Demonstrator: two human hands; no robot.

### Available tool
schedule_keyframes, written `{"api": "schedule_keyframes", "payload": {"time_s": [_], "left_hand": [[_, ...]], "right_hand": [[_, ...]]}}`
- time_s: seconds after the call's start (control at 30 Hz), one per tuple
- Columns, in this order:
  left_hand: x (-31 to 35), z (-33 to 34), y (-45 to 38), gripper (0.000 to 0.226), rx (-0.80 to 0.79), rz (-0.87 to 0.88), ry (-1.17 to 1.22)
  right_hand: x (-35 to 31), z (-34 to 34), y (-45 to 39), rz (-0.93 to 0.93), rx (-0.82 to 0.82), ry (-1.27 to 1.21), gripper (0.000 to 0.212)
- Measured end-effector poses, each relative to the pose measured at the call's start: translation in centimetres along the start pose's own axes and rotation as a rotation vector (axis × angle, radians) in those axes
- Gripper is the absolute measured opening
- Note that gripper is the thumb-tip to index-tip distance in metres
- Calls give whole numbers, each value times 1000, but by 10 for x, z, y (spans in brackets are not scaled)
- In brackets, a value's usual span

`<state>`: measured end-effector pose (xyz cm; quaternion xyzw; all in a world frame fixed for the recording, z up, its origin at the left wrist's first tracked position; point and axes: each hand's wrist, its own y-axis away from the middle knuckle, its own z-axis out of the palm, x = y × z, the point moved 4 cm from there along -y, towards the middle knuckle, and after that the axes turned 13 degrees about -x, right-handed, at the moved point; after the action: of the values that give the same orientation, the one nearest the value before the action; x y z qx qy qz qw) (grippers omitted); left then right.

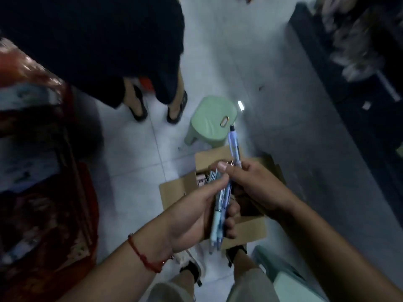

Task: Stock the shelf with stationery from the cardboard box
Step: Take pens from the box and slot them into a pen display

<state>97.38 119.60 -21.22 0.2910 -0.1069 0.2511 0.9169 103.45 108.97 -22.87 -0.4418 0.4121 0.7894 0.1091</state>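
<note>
An open cardboard box [174, 190] stands on the tiled floor below my hands, with small packets visible inside it. My left hand [196, 216] grips a bundle of blue and pale pens [217, 223], tips pointing down. My right hand [250, 182] pinches a single blue pen [235, 144] by its clip end; the pen sticks up and away from me, right above the bundle. Both hands hover over the box.
A pale green plastic stool [211, 118] stands just beyond the box. Another person in dark clothes and sandals [139, 105] stands at the upper left. Red wrapped goods [39, 192] fill the left. A dark shelf unit [357, 62] runs along the right. Another pale green stool [290, 277] is by my right leg.
</note>
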Motion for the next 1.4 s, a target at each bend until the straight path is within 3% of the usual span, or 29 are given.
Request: {"api": "schedule_keyframes", "payload": {"time_s": [0.07, 0.17, 0.27, 0.37, 0.5, 0.57, 0.63, 0.77, 0.83, 0.97, 1.1, 1.23, 1.3, 1.4], "left_hand": [[16, 39, 48, 36, 55, 41, -95], [23, 76, 105, 24, 99, 171, -216], [31, 92, 149, 14, 236, 358, -308], [33, 103, 191, 5, 438, 567, -511], [18, 118, 254, 17, 874, 705, -896], [0, 126, 293, 20, 1072, 685, -1060], [-23, 132, 328, 27, 1254, 521, -1261], [-79, 141, 389, 64, 1633, 285, -1652], [-109, 144, 418, 71, 1734, 261, -1673], [-179, 154, 482, 57, 2005, 182, -1716], [-256, 168, 558, 54, 2215, 168, -1669], [-339, 177, 639, 54, 2457, 112, -1574], [-384, 180, 680, 55, 2583, 79, -1452], [-445, 179, 736, 53, 2736, 47, -1284]], "right_hand": [[-42, 34, 30, -26, 15, 89, 56], [-88, 76, 67, -86, 36, -3, 60], [-109, 101, 88, -147, 15, -128, 53], [-121, 132, 107, -164, -84, 59, 32], [-138, 179, 112, -200, -212, 327, 28], [-145, 210, 111, -246, -316, 442, 25], [-146, 242, 109, -264, -414, 544, 23], [-140, 306, 113, -410, -589, 837, 17], [-139, 339, 122, -569, -629, 979, 18], [-129, 423, 157, -812, -838, 1145, 29], [-108, 516, 191, -1067, -1021, 1322, 24], [-71, 620, 228, -1229, -1156, 1289, 22], [-48, 676, 249, -1156, -1235, 1101, 19], [-9, 759, 276, -667, -1411, 723, 19]]}}
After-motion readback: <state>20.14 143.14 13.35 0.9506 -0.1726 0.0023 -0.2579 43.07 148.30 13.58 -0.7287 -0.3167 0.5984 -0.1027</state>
